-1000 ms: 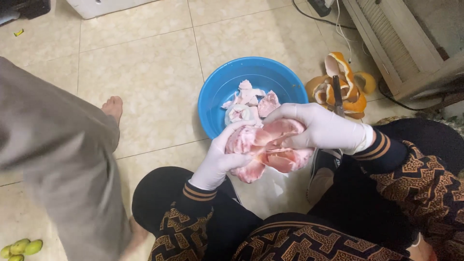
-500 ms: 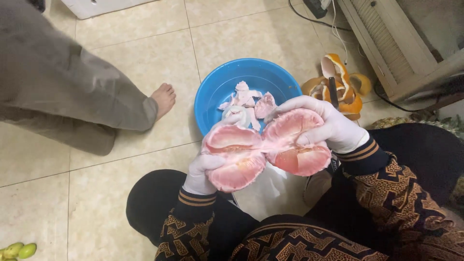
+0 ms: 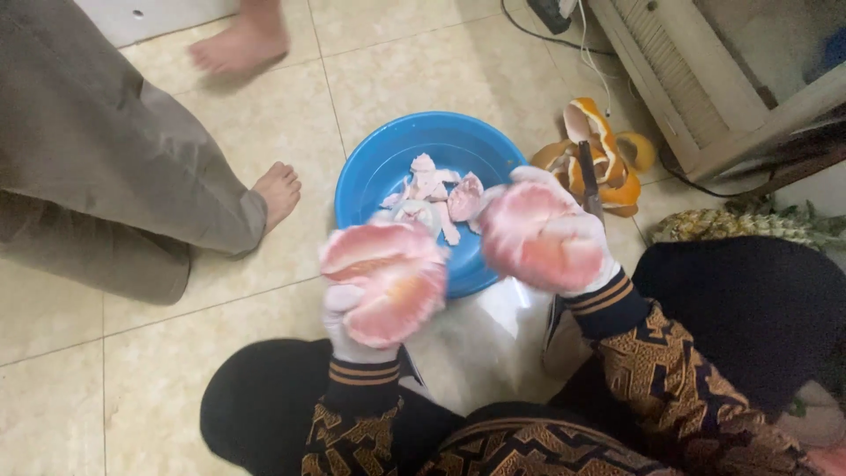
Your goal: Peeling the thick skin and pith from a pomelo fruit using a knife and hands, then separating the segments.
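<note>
A peeled pink pomelo has been split in two. My left hand [image 3: 352, 322], in a white glove, grips the larger pink half [image 3: 388, 278] from below. The other pink half [image 3: 533, 238] sits in my gloved right hand [image 3: 586, 251]. The two halves are apart, held just above the near rim of a blue bowl [image 3: 379, 163] on the tiled floor. Several pale pink pith pieces [image 3: 432, 189] lie inside the bowl.
Another person's barefoot legs in grey trousers [image 3: 115, 167] stand at the left, close to the bowl. Orange-yellow peel [image 3: 599, 154] with a dark-handled knife lies right of the bowl. A pineapple crown [image 3: 749, 225] and a wooden frame [image 3: 696, 97] sit at right.
The pomelo, whole in both hands a second ago, has been pulled open and the halves now sit apart. The other person has stepped nearer and to the left.
</note>
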